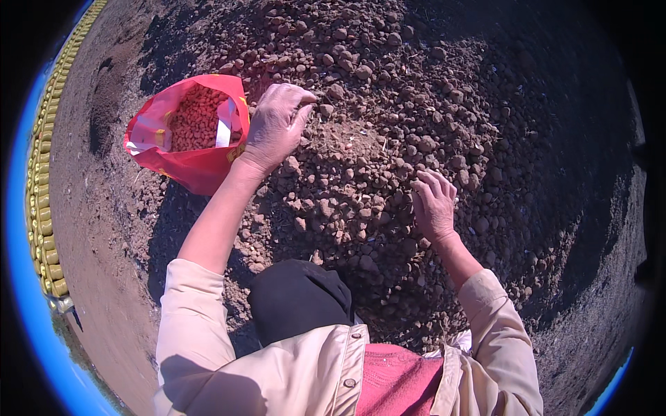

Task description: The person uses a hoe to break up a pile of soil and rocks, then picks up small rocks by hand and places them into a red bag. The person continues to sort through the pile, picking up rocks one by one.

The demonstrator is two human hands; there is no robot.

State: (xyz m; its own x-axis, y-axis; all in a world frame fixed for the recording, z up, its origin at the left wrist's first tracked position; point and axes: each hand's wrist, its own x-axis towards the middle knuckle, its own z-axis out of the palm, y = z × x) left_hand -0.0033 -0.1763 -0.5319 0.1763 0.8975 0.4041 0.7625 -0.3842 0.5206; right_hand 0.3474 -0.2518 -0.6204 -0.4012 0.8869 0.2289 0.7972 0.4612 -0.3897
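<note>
My left hand (pixel 279 122) is just right of a red fabric bag (pixel 195 169), its thumb and forefinger drawn close together above the soil clods. Whether something small sits between those fingertips cannot be made out. Inside the bag lies a heap of small reddish kernels (pixel 196 117), which look like shelled peanuts. A white strap (pixel 224 125) hangs over the kernels at the bag's mouth. Lower and to the right, my right hand (pixel 434 205) reaches down to the brown soil clods (pixel 364 208). Its fingers are a little apart and no held object is visible.
A patch of finer, paler soil and debris (pixel 351 140) lies among the clods between my hands. My bent knee in dark cloth (pixel 299 299) is close below. Far left, a long row of stacked yellowish sacks (pixel 46 208) borders the bare ground (pixel 99 249).
</note>
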